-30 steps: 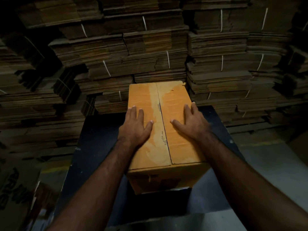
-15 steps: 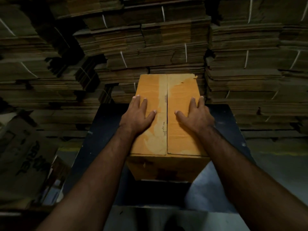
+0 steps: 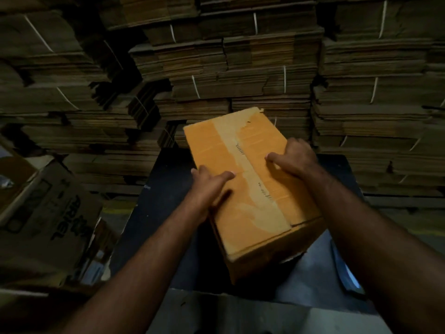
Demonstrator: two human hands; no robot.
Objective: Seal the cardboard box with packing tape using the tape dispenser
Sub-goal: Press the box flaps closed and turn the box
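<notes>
Where the two top flaps meet, the cardboard box (image 3: 245, 189) shows a pale strip running along its seam, with torn, lighter patches of paper around it. It sits skewed on a dark table (image 3: 156, 213), its near corner overhanging the table's front edge, above a grey surface below. The left hand (image 3: 207, 186) grips the box's left long edge, thumb laid across the top and fingers curled down over the side. The right hand (image 3: 293, 157) holds the right long edge the same way, thumb on the top flap, fingers wrapped over the edge. Behind the table rise stacks of flattened cardboard (image 3: 240, 68), bundled with white straps. At the left stands a printed carton (image 3: 48, 213) marked ARIEL.
</notes>
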